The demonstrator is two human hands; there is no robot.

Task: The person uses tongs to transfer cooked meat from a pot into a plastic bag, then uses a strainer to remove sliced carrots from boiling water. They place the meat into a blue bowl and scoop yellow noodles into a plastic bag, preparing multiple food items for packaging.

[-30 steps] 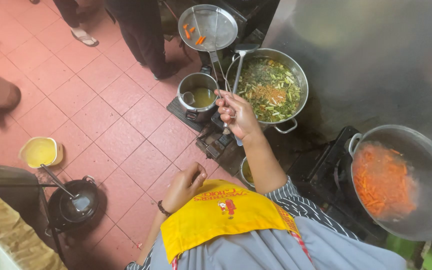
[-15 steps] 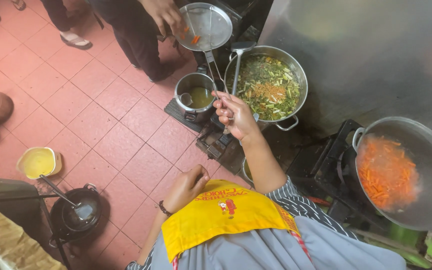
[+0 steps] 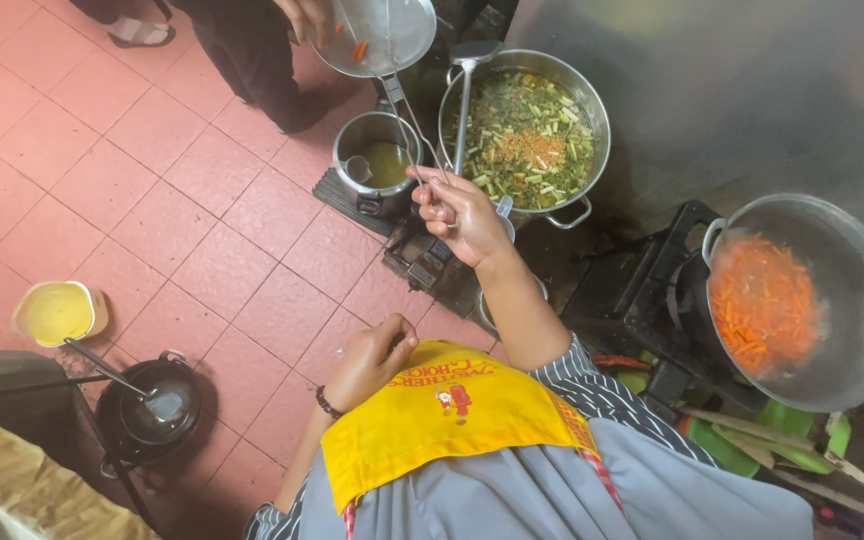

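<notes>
Head view: right hand (image 3: 462,212) is gripping strainer handle (image 3: 407,115), strainer now lifted toward another person's hand (image 3: 304,14); left hand (image 3: 377,355) is curled closed, empty, at apron (image 3: 452,405).

The only printed thing is a yellow apron bib (image 3: 452,405) bearing a small red emblem, just below the right hand (image 3: 464,212). The left hand (image 3: 377,355) rests against its upper edge.

Three metal pots stood in view: a large pot (image 3: 524,135) of chopped greens at upper centre, a small pot (image 3: 377,163) beside it, and a wok (image 3: 802,300) of orange shreds at right. One black pan (image 3: 147,408) and one yellow jug (image 3: 57,312) sat lower left. Two ladles (image 3: 464,95) showed.
</notes>
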